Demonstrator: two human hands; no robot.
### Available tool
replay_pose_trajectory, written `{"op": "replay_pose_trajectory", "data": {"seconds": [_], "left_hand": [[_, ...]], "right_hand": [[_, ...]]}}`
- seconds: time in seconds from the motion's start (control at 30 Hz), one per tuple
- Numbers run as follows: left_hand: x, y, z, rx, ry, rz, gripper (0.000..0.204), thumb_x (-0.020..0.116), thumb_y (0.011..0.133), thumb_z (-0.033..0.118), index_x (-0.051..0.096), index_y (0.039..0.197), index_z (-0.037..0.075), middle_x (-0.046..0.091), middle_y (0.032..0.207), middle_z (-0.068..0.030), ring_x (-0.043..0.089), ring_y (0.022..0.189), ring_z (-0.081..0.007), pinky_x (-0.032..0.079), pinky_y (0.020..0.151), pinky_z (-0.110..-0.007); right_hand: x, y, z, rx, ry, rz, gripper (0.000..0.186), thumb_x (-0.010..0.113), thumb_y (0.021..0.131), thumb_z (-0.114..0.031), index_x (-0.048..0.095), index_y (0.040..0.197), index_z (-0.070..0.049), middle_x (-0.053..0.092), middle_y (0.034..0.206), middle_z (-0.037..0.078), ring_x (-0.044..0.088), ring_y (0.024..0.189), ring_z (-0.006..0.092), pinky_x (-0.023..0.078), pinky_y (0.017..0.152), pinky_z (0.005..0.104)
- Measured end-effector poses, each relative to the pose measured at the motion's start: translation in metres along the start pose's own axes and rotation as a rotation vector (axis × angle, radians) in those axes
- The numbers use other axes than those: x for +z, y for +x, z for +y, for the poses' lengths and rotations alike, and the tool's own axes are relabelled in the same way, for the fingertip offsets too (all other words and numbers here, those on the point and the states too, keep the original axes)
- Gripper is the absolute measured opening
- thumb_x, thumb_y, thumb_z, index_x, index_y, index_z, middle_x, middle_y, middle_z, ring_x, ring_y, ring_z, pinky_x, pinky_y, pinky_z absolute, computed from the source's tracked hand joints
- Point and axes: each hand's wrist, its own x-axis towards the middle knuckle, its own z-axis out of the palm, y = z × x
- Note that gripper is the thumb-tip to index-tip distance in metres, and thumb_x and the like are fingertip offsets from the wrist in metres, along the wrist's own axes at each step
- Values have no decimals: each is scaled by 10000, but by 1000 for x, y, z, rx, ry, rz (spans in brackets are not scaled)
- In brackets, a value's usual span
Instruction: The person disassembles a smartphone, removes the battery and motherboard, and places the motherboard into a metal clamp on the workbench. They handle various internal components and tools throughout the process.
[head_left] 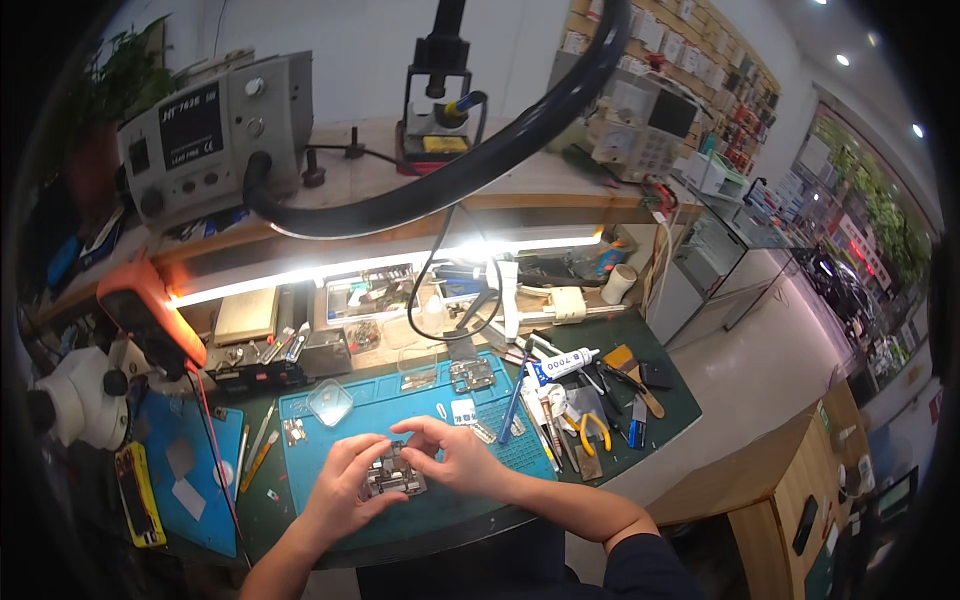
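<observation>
My left hand (343, 485) grips a small metal fixture with a circuit board (392, 478) on the blue mat (335, 520), its thumb along the lower edge and fingers curled at the upper left. My right hand (452, 462) is curled over the fixture's upper right, thumb and index finger close together; whatever they hold is too small to make out. Just beyond lie a small white card (463, 411) and a metal plate with parts (471, 374). A clear plastic box (330, 403) stands at the mat's upper left.
A microscope (70, 395) and orange meter (150, 310) stand left. Pliers (595, 435), a glue tube (570, 362) and several hand tools crowd the right. A soldering station (215, 130) sits on the shelf, with a thick black hose (440, 195) arching overhead. A wooden desk (780, 500) is at right.
</observation>
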Motion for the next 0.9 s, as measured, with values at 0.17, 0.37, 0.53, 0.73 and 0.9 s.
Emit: {"op": "replay_pose_trajectory", "data": {"seconds": [0.17,0.37,0.53,0.73,0.9], "left_hand": [[2,5,8,72,100,-27,784,930,698,202,578,1377,29,589,1385,-145,568,1254,-357,488,1048,-452],[4,4,8,56,68,-3,783,922,707,175,566,1390,35,577,1379,-144,551,1255,-355,469,1057,-462],[-1,-3,7,28,81,7,795,912,733,212,544,1418,48,575,1380,-138,544,1255,-357,460,1061,-467],[8,4,5,52,55,40,797,899,756,251,531,1434,52,579,1374,-135,547,1248,-356,458,1065,-465],[0,-3,0,32,111,91,853,927,714,243,515,1431,36,577,1379,-155,550,1248,-365,459,1069,-471]], "right_hand": [[0,-2,8,84,146,11,330,682,1006,-138,641,1327,-69,753,938,58,690,830,82,554,751,258],[-73,14,-29,-251,-447,460,198,696,991,-128,738,1175,-67,783,1012,93,726,792,143,563,665,270],[-186,83,-114,-784,-1359,840,181,739,867,-51,732,1038,-108,721,937,52,663,838,263,523,745,387],[-315,187,-173,-457,-2235,550,137,650,856,-135,711,977,-114,699,945,40,653,1077,244,474,1012,478],[-326,234,-159,22,-2244,501,177,616,923,-154,727,1059,-176,722,902,15,680,1066,211,461,1014,503]]}}
